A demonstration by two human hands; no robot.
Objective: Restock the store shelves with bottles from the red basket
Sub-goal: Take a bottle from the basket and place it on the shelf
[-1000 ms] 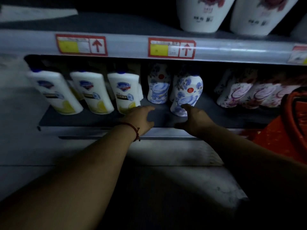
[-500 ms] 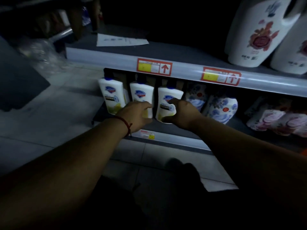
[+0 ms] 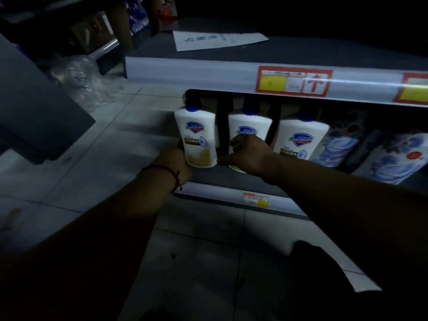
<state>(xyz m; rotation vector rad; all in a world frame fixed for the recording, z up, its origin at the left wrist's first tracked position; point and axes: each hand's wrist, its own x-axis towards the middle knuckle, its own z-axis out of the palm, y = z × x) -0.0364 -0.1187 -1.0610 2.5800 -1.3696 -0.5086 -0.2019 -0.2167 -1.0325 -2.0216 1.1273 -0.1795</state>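
Three white bottles with blue caps stand in a row at the left end of the low shelf (image 3: pixel 231 180). My left hand (image 3: pixel 177 164) grips the leftmost white bottle (image 3: pixel 196 135) at its lower left side, with its fingers hidden behind the bottle. My right hand (image 3: pixel 249 154) is wrapped over the lower front of the middle white bottle (image 3: pixel 250 123), and one fingertip reaches the base of the leftmost one. The third white bottle (image 3: pixel 301 135) stands untouched to the right. The red basket is out of view.
Blue floral bottles (image 3: pixel 335 144) (image 3: pixel 393 158) lean on the same shelf further right. The upper shelf's edge with price tags (image 3: pixel 294 81) overhangs the bottles, and a paper sheet (image 3: pixel 217 39) lies on it. A dark grey box (image 3: pixel 34 117) and crumpled plastic wrap (image 3: pixel 78 75) sit on the tiled floor at left.
Both hands moved left along the shelf, from the blue floral bottle to the white bottles. The left hand shifted from the middle bottle to the leftmost one, the right from the third to the middle.
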